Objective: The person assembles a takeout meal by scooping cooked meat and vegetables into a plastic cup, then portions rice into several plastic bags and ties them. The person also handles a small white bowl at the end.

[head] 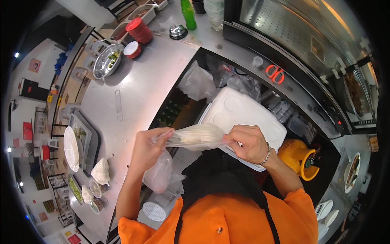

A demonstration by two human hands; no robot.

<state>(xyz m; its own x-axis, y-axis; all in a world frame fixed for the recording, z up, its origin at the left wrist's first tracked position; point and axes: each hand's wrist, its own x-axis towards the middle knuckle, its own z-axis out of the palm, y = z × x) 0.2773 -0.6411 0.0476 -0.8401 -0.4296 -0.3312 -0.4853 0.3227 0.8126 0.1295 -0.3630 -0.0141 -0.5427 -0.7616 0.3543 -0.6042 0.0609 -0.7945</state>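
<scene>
A clear plastic bag (199,137) with pale white contents is stretched between my two hands in front of my chest. My left hand (152,146) pinches one end of it between thumb and fingers. At the other end my right hand (246,141), with a chain bracelet at the wrist, grips the plastic. Below my left hand hangs a second filled plastic bag (158,174), pinkish at the bottom; how it is held is partly hidden. Under my right hand lies the white lid of a foam box (243,113).
On the steel counter (137,79) stand a steel bowl of green citrus (106,62), stacked red plates (138,30), grey trays (83,143) and tied white bags (101,171). A yellow gas cylinder (294,155) is low at right. Red-handled scissors (274,74) lie beside the glass display case (289,36).
</scene>
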